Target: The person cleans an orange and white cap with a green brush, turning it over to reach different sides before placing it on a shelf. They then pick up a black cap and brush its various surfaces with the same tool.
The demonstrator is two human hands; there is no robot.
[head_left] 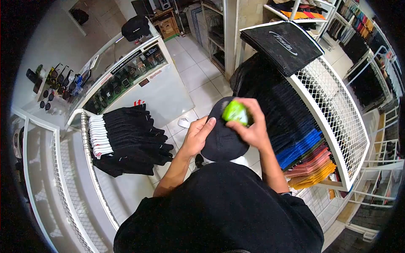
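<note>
In front of my chest is a dark cap [221, 141], gripped at its left edge by my left hand [196, 135] with the thumb lying on top. My right hand [255, 125] is closed around a bright green and white object [235, 112], held against the upper right part of the cap. That object is blurred, so its exact kind does not show. Under the cap, the fingers of my left hand are mostly hidden.
Black garments [133, 139] on white hangers [99, 137] hang at my left. On the right, a white mesh-topped rack [333, 101] carries dark, blue, pink and yellow clothes, with a folded black bag [284, 46] on top. A glass display counter [126, 78] stands ahead, beside the tiled floor [202, 76].
</note>
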